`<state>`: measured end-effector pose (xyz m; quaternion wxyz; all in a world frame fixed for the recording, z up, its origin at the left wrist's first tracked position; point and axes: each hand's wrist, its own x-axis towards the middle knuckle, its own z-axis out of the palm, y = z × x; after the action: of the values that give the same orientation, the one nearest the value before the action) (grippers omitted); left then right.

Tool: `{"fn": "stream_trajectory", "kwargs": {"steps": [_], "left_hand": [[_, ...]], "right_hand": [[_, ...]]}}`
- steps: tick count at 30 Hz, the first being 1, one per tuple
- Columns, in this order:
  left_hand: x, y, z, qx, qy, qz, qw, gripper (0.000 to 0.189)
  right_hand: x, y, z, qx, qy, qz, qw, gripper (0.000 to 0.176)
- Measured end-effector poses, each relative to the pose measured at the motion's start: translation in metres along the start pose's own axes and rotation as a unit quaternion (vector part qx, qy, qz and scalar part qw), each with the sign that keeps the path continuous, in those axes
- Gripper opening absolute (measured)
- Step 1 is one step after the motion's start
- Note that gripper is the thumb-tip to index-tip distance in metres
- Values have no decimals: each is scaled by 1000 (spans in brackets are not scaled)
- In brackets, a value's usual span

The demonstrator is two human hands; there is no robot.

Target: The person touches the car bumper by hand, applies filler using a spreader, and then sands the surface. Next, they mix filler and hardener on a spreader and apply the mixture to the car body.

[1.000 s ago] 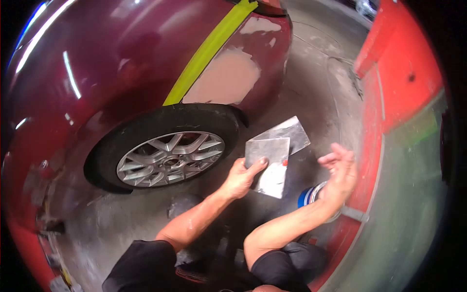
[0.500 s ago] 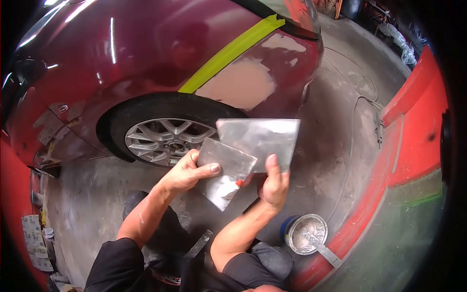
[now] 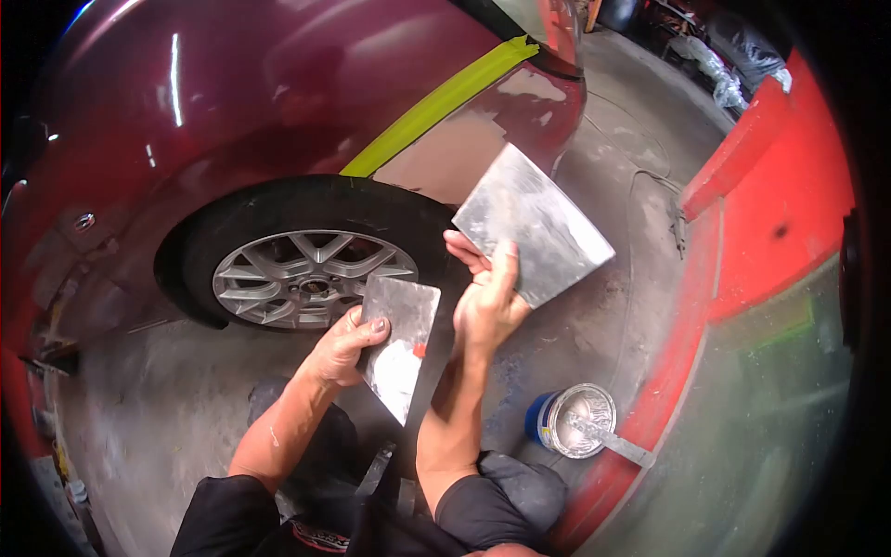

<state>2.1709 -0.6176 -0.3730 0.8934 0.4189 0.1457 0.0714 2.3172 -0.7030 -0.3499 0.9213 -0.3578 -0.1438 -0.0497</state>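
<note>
My left hand [image 3: 345, 353] is closed on a small metal spreader [image 3: 401, 306], thumb flat on its face. A mound of white paste [image 3: 396, 369] covers the lower part, and a dab of red paste [image 3: 419, 350] sits at its right edge. Higher and to the right, my right hand [image 3: 486, 311] grips a larger, smeared metal spreader [image 3: 538, 227], tilted with one corner up. The two spreaders are apart. Behind them is the maroon car [image 3: 278, 111], with a beige filler patch [image 3: 432, 165] partly hidden by the larger spreader. Yellow-green tape [image 3: 445, 102] runs along the patch.
The car's wheel [image 3: 316, 278] is just beyond my left hand. At lower right stands an open blue can [image 3: 537, 418] with a flat metal strip [image 3: 624, 447] across its rim. A red panel [image 3: 742, 241] lies at right, and a hose [image 3: 654, 176] trails over the floor.
The spreaders, overlapping before, have separated. My right hand has risen and turned its spreader corner-up; my left hand has moved slightly left and down, its spreader now more upright. The view has shifted.
</note>
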Motion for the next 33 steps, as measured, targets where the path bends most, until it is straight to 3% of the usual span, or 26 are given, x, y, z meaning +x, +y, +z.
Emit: {"fn": "stream_trajectory", "kwargs": {"steps": [4, 8, 11, 16, 20, 25, 33], "left_hand": [[1, -4, -14, -13, -43, -13, 999, 50], [4, 2, -26, -41, -46, -13, 998, 49], [4, 8, -34, -58, -34, -6, 998, 48], [1, 16, -45, -73, -12, 4, 997, 45], [-3, 23, -51, -63, 7, 21, 998, 43], [-7, 23, -63, -56, 26, 27, 998, 41], [-13, 26, -70, -89, -45, 50, 994, 30]], "right_hand": [[12, 14, 39, -44, 18, -73, 996, 47], [28, 29, 57, -49, 48, -89, 994, 34], [31, 41, 66, -106, 58, -129, 984, 35], [24, 56, 83, -60, 77, -108, 989, 26], [19, 63, 94, -87, 82, -141, 983, 21], [12, 65, 91, -168, 101, -114, 974, 19], [-19, 89, 88, -213, 86, -159, 960, 20]]}}
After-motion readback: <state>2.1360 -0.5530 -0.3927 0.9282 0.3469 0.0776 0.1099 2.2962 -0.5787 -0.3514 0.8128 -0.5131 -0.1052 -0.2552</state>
